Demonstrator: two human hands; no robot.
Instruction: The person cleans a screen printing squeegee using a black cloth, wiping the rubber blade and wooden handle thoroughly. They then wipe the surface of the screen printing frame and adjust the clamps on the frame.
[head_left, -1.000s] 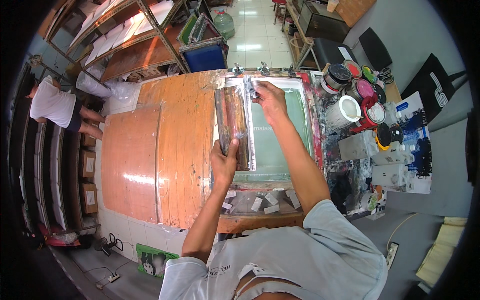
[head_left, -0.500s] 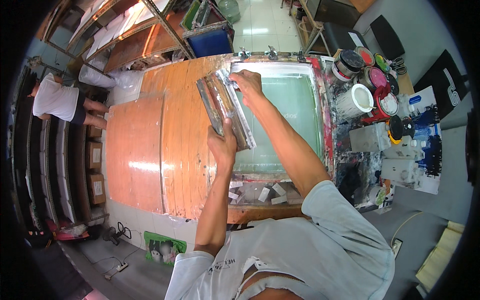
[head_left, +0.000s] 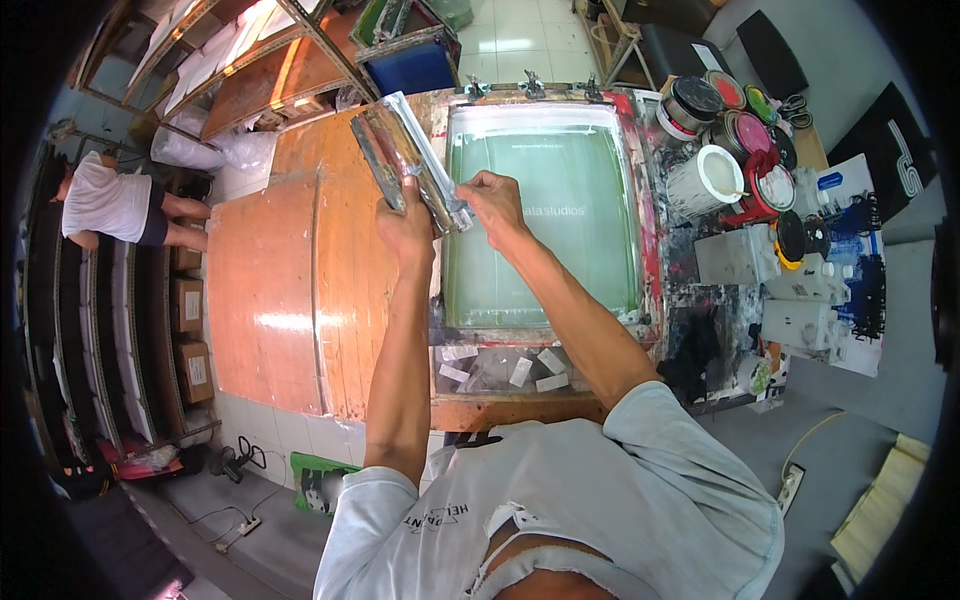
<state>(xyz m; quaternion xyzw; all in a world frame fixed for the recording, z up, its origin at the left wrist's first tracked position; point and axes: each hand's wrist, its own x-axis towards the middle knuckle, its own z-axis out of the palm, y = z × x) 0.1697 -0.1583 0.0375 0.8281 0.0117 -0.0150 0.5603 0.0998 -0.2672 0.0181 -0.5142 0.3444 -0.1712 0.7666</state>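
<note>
My left hand (head_left: 405, 222) grips a wide screen-printing squeegee (head_left: 392, 165) by its worn wooden handle, thumb on top. The squeegee is tilted, with its pale, ink-smeared blade edge facing right. At the squeegee's near end, my right hand (head_left: 492, 208) is closed in a pinch by the blade; a small greyish thing shows at its fingertips, too indistinct to name. Below and to the right lies a framed printing screen (head_left: 540, 255) with green mesh and pale lettering, white ink spread along its far edge.
Metal clamps (head_left: 533, 84) stand along the screen's far edge. Ink tubs and a white bucket (head_left: 690, 185) crowd the right side, beside plastic jugs (head_left: 738, 256). Small white blocks (head_left: 520, 371) lie in front of the screen. At far left, another person (head_left: 112, 200) bends by shelves.
My right hand has moved from the squeegee's far end to its near end, along the blade. The squeegee has shifted left and away, uncovering more of the screen.
</note>
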